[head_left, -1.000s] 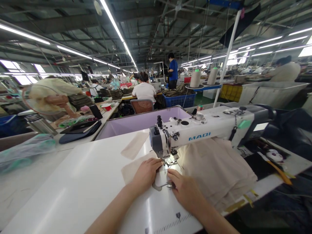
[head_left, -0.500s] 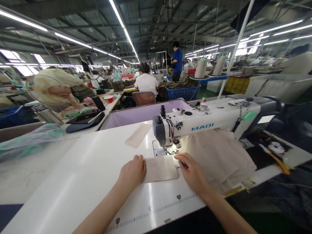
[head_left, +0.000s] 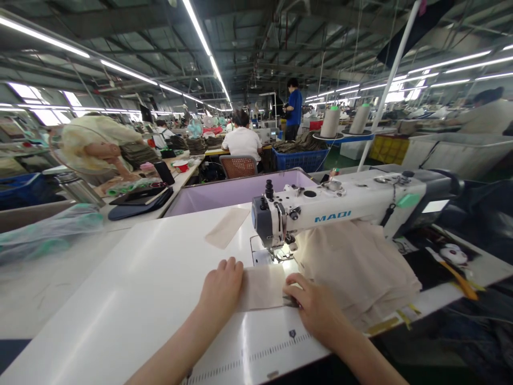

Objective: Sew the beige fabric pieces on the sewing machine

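Note:
A beige fabric piece [head_left: 262, 287] lies flat on the white sewing table, just in front of the needle area of a sewing machine [head_left: 320, 211]. My left hand [head_left: 222, 286] has its fingers curled together over the piece's left edge, gripping it. At the opposite edge is my right hand [head_left: 315, 305], closed around small dark thread snips [head_left: 290, 301], whose tips are at the fabric's right edge; the palm partly hides them. Another beige piece [head_left: 227, 228] rests on the table beyond my left hand. A larger heap of beige fabric [head_left: 355, 267] sits under the machine arm, right of my right hand.
A lilac bin [head_left: 236, 193] adjoins the table's far edge. Thread cones [head_left: 330, 123] stand behind the machine near a pole. At left are a steel flask [head_left: 78, 189] and a dark pouch [head_left: 140, 206]. A co-worker in white [head_left: 242, 143] sits ahead.
The fabric piece has moved slightly toward me, away from the needle. My right hand has come down along its right edge, bringing the snips there. The left hand stays at the left edge.

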Tool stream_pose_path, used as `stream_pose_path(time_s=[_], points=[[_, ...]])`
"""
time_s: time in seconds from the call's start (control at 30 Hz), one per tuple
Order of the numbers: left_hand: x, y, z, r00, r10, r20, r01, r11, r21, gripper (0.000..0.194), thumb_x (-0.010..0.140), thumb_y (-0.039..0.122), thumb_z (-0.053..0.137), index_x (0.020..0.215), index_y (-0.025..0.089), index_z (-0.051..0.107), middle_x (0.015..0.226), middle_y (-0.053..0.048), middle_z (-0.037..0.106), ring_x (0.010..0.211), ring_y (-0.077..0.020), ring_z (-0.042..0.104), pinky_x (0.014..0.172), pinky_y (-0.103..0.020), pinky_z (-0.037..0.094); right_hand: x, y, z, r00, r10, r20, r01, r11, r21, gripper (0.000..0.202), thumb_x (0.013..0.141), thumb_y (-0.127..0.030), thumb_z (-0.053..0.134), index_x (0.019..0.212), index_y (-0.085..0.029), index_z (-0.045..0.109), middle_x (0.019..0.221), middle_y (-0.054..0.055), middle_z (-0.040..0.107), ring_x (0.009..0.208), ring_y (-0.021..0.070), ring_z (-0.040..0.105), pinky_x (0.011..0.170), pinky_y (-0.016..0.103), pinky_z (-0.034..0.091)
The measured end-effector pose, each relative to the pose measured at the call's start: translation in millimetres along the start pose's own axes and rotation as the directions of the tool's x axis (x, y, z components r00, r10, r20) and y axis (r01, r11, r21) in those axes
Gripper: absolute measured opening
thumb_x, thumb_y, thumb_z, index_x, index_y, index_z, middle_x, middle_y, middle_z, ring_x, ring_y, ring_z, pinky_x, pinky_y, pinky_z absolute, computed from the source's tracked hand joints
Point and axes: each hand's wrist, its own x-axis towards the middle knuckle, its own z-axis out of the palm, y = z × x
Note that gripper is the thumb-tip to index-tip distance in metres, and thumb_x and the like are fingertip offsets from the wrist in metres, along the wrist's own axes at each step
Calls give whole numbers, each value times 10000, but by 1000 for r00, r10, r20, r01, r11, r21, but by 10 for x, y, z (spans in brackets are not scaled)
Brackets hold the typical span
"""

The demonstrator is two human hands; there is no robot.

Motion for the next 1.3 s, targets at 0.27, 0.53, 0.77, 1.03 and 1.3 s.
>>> stream_pose_path(time_s=[0.27,0.53,0.77,1.03,1.3], points=[[131,171,301,721,593,-357,-680,704,-204,508,1055,332,432,1546,252,325,1573,-55,416,1450,-242,380,1201,-446,327,-1,21,-14,998,-51,-31,54,994,92,516,752,5,426,1154,-213,664,1330,40,649,1081,204,669,912,296,515],[220,1,322,755,584,-297,-652,715,-252,534,1055,388,416,1558,245,306,1580,-82,400,1484,-280,303,1204,-488,308,128,9,-2,997,-71,-10,71,995,70,544,801,-3,429,1266,-211,620,1367,26,635,1078,228,677,908,296,512],[256,30,259,775,535,-337,-627,718,-302,454,1020,354,474,1461,249,444,1406,-111,515,1319,-277,492,1113,-435,441,216,-5,3,997,-48,-61,54,995,89,438,851,-15,444,1170,-239,643,1282,4,675,1020,200,684,847,253,493],[319,50,229,761,532,-371,-640,710,-294,436,1015,361,471,1443,274,466,1380,-108,514,1306,-287,489,1102,-443,447,242,-5,26,997,-25,-80,30,997,67,388,828,5,444,1058,-241,636,1134,-2,705,937,178,679,773,228,462],[316,50,273,768,520,-373,-626,732,-269,437,1017,347,484,1446,262,473,1401,-111,517,1356,-297,446,1149,-480,399,243,-4,33,997,-26,-79,33,996,82,399,836,0,445,1088,-240,640,1195,-1,698,991,184,683,808,226,473]])
